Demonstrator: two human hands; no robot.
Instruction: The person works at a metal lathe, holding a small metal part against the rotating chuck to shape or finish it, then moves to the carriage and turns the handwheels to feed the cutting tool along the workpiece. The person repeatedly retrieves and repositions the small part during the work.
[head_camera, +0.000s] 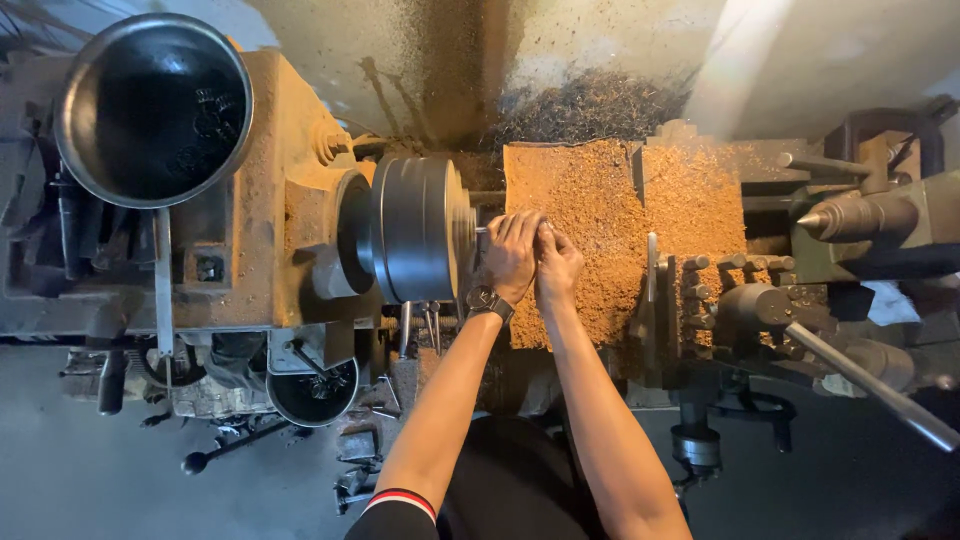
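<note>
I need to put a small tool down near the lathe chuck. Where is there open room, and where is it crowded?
The flattest open patch is the sawdust-covered bed between the chuck and the tool post. Both hands, left hand and right hand, crowd its chuck end. The carriage levers and the tailstock are cluttered.

One view only, head-worn, looking steeply down over the person's own forearms onto a lathe (300, 250) running left to right across the frame. Mid range: headstock end at left, tailstock (880, 220) at right, both fit in the width. Floor (100, 480) shows along the bottom edge, wall (600, 40) at the top (so the camera faces forward and down). Both hands sit near centre. No second view to overlap.
</note>
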